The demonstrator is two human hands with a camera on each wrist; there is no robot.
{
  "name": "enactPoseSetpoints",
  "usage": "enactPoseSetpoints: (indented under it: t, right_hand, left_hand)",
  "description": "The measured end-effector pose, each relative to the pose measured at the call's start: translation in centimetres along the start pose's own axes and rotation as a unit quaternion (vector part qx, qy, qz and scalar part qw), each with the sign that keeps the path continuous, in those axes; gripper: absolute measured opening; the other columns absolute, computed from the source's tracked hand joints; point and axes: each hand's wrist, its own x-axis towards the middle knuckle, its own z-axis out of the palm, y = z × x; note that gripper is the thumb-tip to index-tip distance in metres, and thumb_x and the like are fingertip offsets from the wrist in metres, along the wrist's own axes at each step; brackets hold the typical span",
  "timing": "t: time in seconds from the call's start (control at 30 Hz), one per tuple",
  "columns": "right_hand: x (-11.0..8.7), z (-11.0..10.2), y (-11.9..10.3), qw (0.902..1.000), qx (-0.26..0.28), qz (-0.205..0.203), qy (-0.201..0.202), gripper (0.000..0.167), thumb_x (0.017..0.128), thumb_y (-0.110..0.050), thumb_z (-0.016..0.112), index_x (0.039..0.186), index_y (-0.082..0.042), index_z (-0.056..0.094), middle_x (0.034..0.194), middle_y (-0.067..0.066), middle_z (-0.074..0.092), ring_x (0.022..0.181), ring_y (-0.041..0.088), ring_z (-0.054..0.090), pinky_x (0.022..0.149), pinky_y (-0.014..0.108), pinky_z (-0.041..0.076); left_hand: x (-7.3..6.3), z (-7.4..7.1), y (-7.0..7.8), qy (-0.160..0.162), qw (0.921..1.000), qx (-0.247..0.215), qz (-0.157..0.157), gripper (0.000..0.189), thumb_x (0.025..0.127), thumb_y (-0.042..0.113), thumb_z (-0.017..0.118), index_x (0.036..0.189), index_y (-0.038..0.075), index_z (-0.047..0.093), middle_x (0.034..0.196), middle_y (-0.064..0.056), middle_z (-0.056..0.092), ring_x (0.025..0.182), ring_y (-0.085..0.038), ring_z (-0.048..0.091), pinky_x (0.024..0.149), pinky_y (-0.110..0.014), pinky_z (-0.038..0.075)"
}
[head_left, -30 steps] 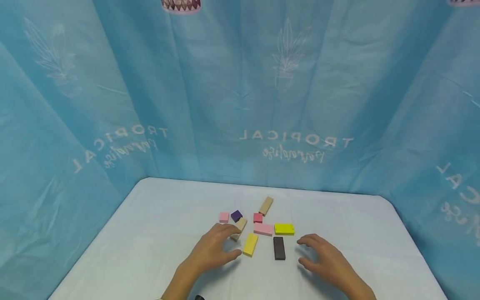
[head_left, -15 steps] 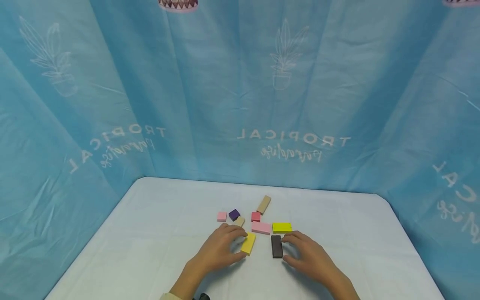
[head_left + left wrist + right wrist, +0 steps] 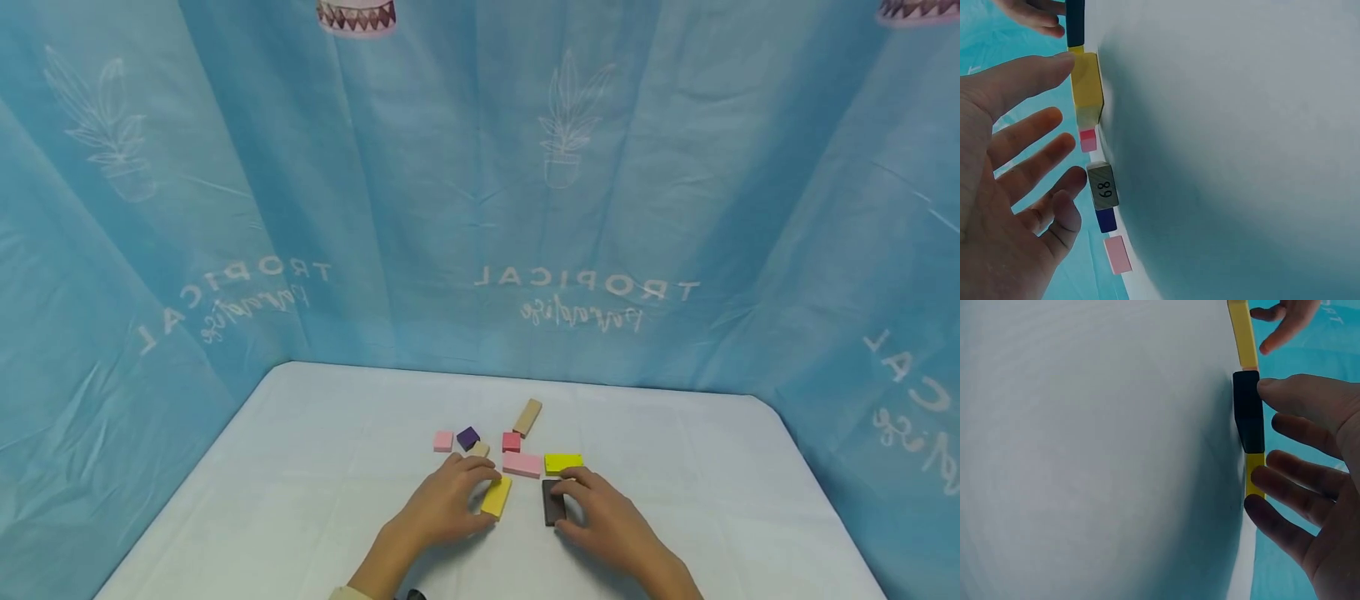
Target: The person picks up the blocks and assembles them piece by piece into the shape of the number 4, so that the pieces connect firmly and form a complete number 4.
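Observation:
My left hand [image 3: 452, 500] is at the yellow block [image 3: 496, 498], thumb by its near end and forefinger by its far end. In the left wrist view the thumb overlaps the yellow block [image 3: 1087, 81], while the other fingers are spread. My right hand [image 3: 603, 518] is over the dark block [image 3: 553, 504], partly covering it. The right wrist view has the thumb tip at the dark block [image 3: 1248, 409] and loosely extended fingers. Both blocks lie flat on the table; firm contact cannot be made out.
Beyond the hands lie a pink block [image 3: 521, 464], a bright yellow-green block [image 3: 562, 463], a red block [image 3: 511, 442], a wooden block [image 3: 528, 417], a purple block [image 3: 468, 438] and a small pink block [image 3: 443, 441]. Another wooden block [image 3: 480, 449] is partly hidden. A blue curtain [image 3: 480, 208] surrounds the white table [image 3: 337, 450].
Both hands have moved inward, the left rightward to the yellow block and the right leftward over the dark block. The blocks keep their arrangement; the head view shifted slightly.

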Motion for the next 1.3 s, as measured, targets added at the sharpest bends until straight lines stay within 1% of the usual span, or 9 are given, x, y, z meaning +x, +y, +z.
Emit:
enactPoseSetpoints:
  t: [0.17, 0.33, 0.53, 0.67, 0.8, 0.93, 1.07, 1.17, 1.3]
  right_hand:
    - [0.1, 0.3, -0.1, 0.9999, -0.001, 0.002, -0.010, 0.043, 0.078, -0.037, 0.079, 0.117, -0.023, 0.065, 0.127, -0.001, 0.053, 0.112, 0.020, 0.053, 0.092, 0.045, 0.046]
    - [0.2, 0.5, -0.2, 0.9998, -0.012, 0.005, -0.017, 0.043, 0.078, -0.036, 0.079, 0.117, -0.024, 0.065, 0.129, -0.002, 0.053, 0.114, 0.020, 0.051, 0.094, 0.046, 0.045]
    - [0.3, 0.4, -0.2, 0.9997, -0.017, 0.000, -0.016, 0.043, 0.078, -0.036, 0.079, 0.117, -0.022, 0.065, 0.129, -0.002, 0.054, 0.114, 0.020, 0.052, 0.094, 0.045, 0.045]
    - [0.1, 0.0, 0.0, 0.9998, -0.015, -0.007, -0.009, 0.043, 0.078, -0.034, 0.079, 0.116, -0.020, 0.065, 0.129, -0.001, 0.054, 0.115, 0.021, 0.052, 0.094, 0.045, 0.045]
    - [0.2, 0.0, 0.2, 0.9998, -0.008, -0.011, -0.010, 0.042, 0.078, -0.034, 0.079, 0.116, -0.021, 0.065, 0.128, -0.001, 0.055, 0.115, 0.021, 0.052, 0.095, 0.045, 0.044]
    - [0.3, 0.1, 0.2, 0.9998, -0.001, -0.012, -0.013, 0.042, 0.079, -0.034, 0.078, 0.116, -0.022, 0.064, 0.129, -0.002, 0.054, 0.116, 0.021, 0.052, 0.096, 0.045, 0.044]
    - [0.2, 0.2, 0.1, 0.9998, 0.000, -0.004, -0.018, 0.042, 0.079, -0.034, 0.078, 0.116, -0.022, 0.064, 0.130, -0.002, 0.054, 0.116, 0.021, 0.052, 0.096, 0.045, 0.043]
    - [0.3, 0.2, 0.1, 0.9997, 0.004, 0.001, -0.023, 0.041, 0.079, -0.034, 0.078, 0.117, -0.023, 0.064, 0.130, -0.001, 0.054, 0.117, 0.021, 0.052, 0.096, 0.046, 0.043]
    - [0.3, 0.2, 0.0, 0.9997, 0.006, -0.003, -0.025, 0.041, 0.079, -0.033, 0.078, 0.117, -0.023, 0.064, 0.130, -0.001, 0.054, 0.117, 0.022, 0.052, 0.096, 0.046, 0.043]
  left_hand:
    - [0.1, 0.2, -0.2, -0.013, 0.9999, 0.004, -0.006, 0.051, 0.074, 0.045, 0.080, 0.120, 0.029, 0.065, 0.125, 0.012, 0.056, 0.110, -0.014, 0.048, 0.092, -0.039, 0.046]
    - [0.2, 0.1, -0.2, -0.015, 0.9998, 0.009, -0.008, 0.050, 0.074, 0.044, 0.080, 0.119, 0.029, 0.066, 0.123, 0.013, 0.057, 0.108, -0.013, 0.048, 0.091, -0.038, 0.046]
    - [0.6, 0.0, -0.1, -0.025, 0.9994, 0.020, -0.014, 0.053, 0.074, 0.045, 0.080, 0.122, 0.029, 0.066, 0.123, 0.012, 0.058, 0.104, -0.012, 0.047, 0.088, -0.037, 0.048]
    - [1.1, 0.0, -0.1, -0.030, 0.9991, 0.031, 0.000, 0.056, 0.073, 0.046, 0.080, 0.124, 0.027, 0.066, 0.123, 0.011, 0.058, 0.102, -0.012, 0.046, 0.085, -0.036, 0.048]
    - [1.3, -0.3, 0.0, -0.037, 0.9988, 0.030, 0.008, 0.058, 0.073, 0.046, 0.080, 0.125, 0.027, 0.064, 0.124, 0.010, 0.056, 0.104, -0.013, 0.047, 0.085, -0.036, 0.048]
    - [1.3, -0.4, 0.0, -0.039, 0.9988, 0.027, 0.009, 0.058, 0.072, 0.046, 0.081, 0.124, 0.026, 0.064, 0.124, 0.010, 0.055, 0.105, -0.013, 0.047, 0.087, -0.038, 0.048]
    - [1.3, -0.4, 0.1, -0.039, 0.9988, 0.027, 0.013, 0.057, 0.071, 0.045, 0.082, 0.122, 0.025, 0.064, 0.124, 0.009, 0.055, 0.108, -0.014, 0.048, 0.090, -0.038, 0.047]
    - [1.2, -0.4, 0.2, -0.039, 0.9989, 0.025, 0.011, 0.057, 0.071, 0.043, 0.082, 0.121, 0.023, 0.064, 0.124, 0.009, 0.057, 0.112, -0.015, 0.049, 0.092, -0.040, 0.046]
    - [1.2, -0.5, 0.1, -0.042, 0.9990, 0.016, 0.005, 0.058, 0.070, 0.044, 0.083, 0.120, 0.022, 0.064, 0.123, 0.008, 0.059, 0.117, -0.015, 0.050, 0.096, -0.041, 0.043]
